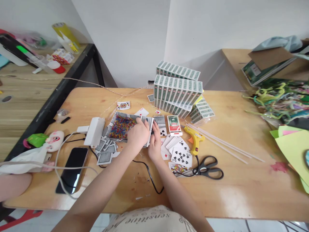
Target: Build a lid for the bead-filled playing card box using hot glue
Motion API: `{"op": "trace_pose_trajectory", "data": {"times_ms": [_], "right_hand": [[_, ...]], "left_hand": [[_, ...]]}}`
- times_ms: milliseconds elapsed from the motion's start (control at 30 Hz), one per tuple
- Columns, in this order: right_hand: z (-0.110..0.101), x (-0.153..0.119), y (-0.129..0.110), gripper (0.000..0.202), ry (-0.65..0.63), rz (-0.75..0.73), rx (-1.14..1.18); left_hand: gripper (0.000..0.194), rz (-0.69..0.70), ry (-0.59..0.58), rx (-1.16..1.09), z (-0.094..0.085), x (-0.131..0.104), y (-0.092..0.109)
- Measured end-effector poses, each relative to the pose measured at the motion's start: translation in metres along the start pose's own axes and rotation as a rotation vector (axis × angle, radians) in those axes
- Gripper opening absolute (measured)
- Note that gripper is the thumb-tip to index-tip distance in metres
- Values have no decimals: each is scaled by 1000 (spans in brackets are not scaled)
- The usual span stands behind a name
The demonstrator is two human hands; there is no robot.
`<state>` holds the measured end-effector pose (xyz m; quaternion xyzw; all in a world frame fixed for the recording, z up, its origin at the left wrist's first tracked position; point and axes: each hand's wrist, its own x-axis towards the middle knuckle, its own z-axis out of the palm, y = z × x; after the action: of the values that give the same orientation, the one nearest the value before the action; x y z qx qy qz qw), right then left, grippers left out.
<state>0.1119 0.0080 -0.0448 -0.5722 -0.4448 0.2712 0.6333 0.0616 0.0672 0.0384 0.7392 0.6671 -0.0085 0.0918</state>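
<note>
In the head view, a box built of playing cards (122, 113) lies in front of me, with grey patterned card backs outside and a colourful speckled inside. My left hand (138, 132) reaches over its right end, fingers bent and pressed against the card wall there. My right hand (155, 143) grips that same end from the right, thumb and fingers closed on the cards. Loose grey-backed cards (106, 154) lie to the left of the box. Face-up playing cards (181, 154) spread beside my right hand, near a green and red card pack (174, 125).
A yellow glue gun (196, 140), clear glue sticks (222, 143) and black scissors (209, 168) lie to the right. Stacked card packs (177, 91) stand at the back. A phone (72, 169), a white power block (95, 131) and cables occupy the left.
</note>
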Motion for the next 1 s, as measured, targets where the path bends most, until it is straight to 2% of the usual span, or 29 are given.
{"op": "trace_pose_trajectory", "data": {"times_ms": [267, 500, 767, 1000], "right_hand": [[1, 0, -2, 32, 38, 43, 17], [1, -1, 0, 33, 36, 67, 9], [1, -1, 2, 34, 38, 49, -6], [1, -1, -1, 32, 55, 71, -24]], "left_hand": [[39, 12, -17, -10, 0, 1, -1], [48, 14, -31, -18, -2, 1, -3], [48, 39, -75, -107, -2, 8, -10], [51, 8, -50, 3, -5, 3, -4]]}}
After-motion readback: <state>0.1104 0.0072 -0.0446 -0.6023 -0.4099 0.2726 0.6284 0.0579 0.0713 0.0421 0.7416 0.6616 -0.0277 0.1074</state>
